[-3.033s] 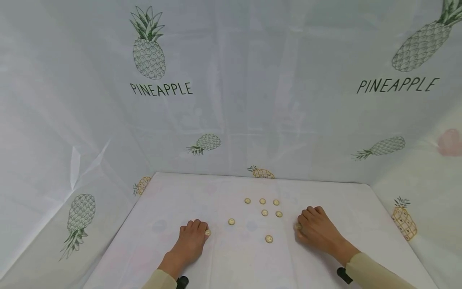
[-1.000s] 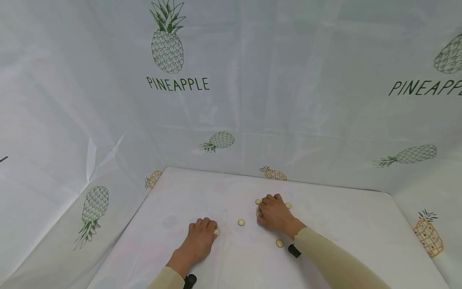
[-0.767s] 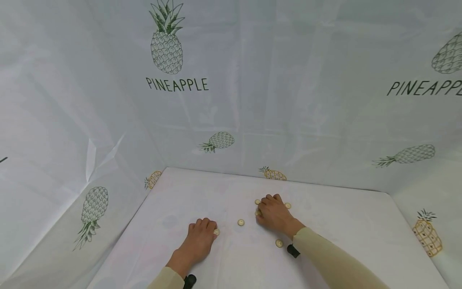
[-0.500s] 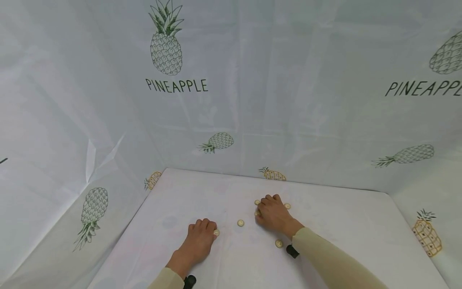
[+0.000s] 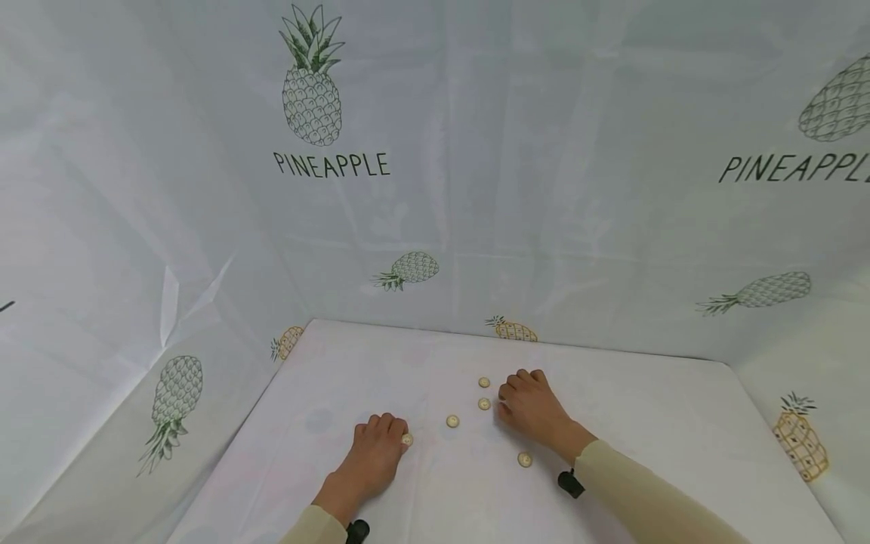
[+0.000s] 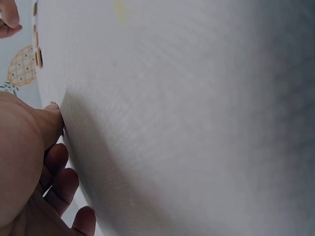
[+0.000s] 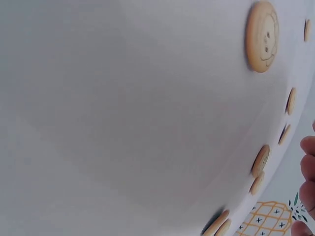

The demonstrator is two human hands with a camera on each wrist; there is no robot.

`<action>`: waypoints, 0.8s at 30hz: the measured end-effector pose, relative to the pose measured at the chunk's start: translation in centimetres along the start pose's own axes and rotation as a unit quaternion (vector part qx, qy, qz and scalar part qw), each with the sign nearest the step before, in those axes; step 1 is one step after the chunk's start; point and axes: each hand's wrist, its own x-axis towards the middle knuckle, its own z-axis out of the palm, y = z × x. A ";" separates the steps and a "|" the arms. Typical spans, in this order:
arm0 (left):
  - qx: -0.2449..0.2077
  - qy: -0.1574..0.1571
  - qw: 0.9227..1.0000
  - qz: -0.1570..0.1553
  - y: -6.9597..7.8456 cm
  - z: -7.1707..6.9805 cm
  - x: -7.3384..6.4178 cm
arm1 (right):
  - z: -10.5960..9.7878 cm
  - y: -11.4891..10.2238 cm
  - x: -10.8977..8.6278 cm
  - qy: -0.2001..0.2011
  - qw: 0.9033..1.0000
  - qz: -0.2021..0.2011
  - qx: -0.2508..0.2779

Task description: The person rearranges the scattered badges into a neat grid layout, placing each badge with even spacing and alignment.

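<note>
My left hand (image 5: 381, 455) rests on the cloth at left, pinching a round wooden button (image 5: 406, 439) at its thumb side; in the left wrist view its thumb (image 6: 53, 123) presses low by the cloth. My right hand (image 5: 533, 408) hovers just right of a wooden button (image 5: 484, 403), apart from it, fingers loosely bent, nothing visible in them. Another button (image 5: 484, 382) lies behind that one. In the right wrist view a near button (image 7: 263, 37) shows two dark dots and line markings; the fingers (image 7: 307, 167) show at the right edge.
A button (image 5: 452, 421) lies between the hands, and one (image 5: 525, 459) sits in front of the right hand. More buttons (image 7: 261, 161) show in the right wrist view; my right hand hides some in the head view. Pineapple-printed sheeting (image 5: 544, 189) rises around the white tabletop (image 5: 381, 347).
The right hand carried a button leftward and set it down in front of another one. It has now let go and drawn back right. The left hand has stayed put.
</note>
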 end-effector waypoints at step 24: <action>0.040 0.007 0.999 0.011 0.2 0.2 0.1 | -2.0 0.8 -8.3 0.021 0.999 -0.029 0.030</action>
